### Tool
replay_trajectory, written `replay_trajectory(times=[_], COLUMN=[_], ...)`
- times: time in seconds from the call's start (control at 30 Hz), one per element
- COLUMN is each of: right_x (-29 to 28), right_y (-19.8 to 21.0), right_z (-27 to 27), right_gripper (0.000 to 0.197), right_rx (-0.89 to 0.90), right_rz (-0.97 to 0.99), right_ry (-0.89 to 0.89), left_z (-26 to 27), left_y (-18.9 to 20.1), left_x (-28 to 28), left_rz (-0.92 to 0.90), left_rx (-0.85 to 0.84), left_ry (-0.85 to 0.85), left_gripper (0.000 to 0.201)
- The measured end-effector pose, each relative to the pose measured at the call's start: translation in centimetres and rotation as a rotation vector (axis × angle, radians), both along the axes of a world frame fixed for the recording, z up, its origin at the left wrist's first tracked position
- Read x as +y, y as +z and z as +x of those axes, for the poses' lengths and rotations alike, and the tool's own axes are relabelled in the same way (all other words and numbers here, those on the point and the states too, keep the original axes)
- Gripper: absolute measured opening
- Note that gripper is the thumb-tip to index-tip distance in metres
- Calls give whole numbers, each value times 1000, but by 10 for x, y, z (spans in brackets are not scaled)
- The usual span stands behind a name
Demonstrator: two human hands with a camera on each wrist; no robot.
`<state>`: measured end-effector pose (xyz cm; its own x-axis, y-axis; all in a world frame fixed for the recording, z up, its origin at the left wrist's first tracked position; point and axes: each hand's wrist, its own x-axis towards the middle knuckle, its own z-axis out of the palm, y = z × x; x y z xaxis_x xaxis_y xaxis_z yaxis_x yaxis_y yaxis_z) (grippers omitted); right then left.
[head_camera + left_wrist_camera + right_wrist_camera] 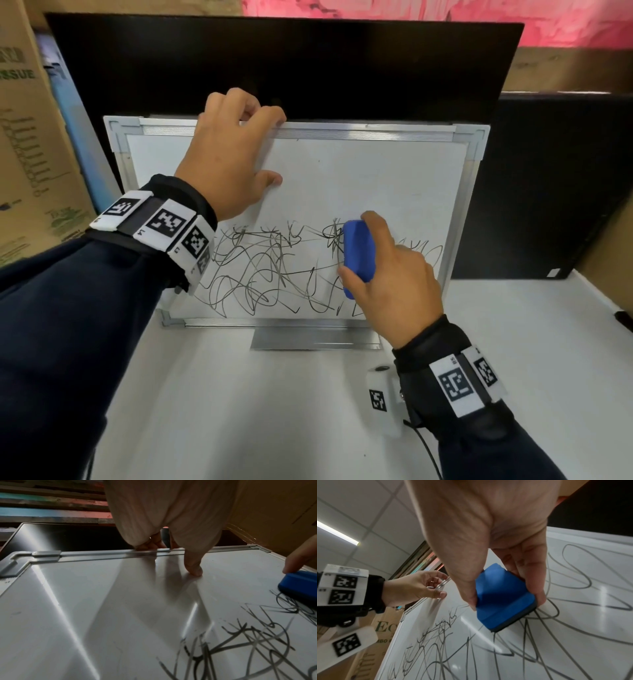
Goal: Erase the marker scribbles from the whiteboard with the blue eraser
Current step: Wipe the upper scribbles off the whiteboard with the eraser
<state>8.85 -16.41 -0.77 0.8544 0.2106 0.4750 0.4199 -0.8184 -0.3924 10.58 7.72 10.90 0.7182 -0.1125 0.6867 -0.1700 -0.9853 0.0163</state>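
1. Head view shows the blue eraser pressed flat to the lower right part of the whiteboard, standing on end over the black scribbles; the right hand pinches it, thumb on its left side and fingers on its right.
2. Right wrist view adds what the head view hides: the eraser is a smooth, rounded blue block with a thin dark pad layer underneath, and that pad touches the board amid the looping lines.
3. Head view places the scribbles across the lower half of the board only; the upper half is plain white with faint smudges.
4. Left hand grips the board's top edge, fingers curled over the frame and thumb lying on the white face.
5. Left wrist view shows that thumb tip pressed on the glossy surface, which mirrors light in broad streaks, and the ribbed grey metal frame with plastic corner pieces.
6. Head view alone shows the board standing tilted on a white table, leaning on a black panel, its metal tray at the bottom edge.
7. Cardboard boxes stand to the left; both wrists carry bands with black-and-white square markers.
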Motion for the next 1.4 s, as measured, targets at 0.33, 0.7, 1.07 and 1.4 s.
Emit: replay_trajectory(times=[0.33, 0.7, 1.07, 1.4], right_x=[8, 18, 31, 40], right_y=[2, 6, 1, -3], right_z=[-3, 1, -2, -2], right_gripper=[66, 66, 62, 62], right_rx=[-23, -59, -50, -43], right_rz=[-47, 22, -8, -34], right_ry=[-50, -52, 36, 86], left_z=[-1, 1, 2, 1], left_y=[0, 0, 1, 1], left_x=[-2, -3, -4, -3], left_rz=[-5, -2, 1, -3], left_rx=[4, 2, -2, -8], left_ry=[13, 19, 32, 27], left_gripper=[67, 68, 67, 68])
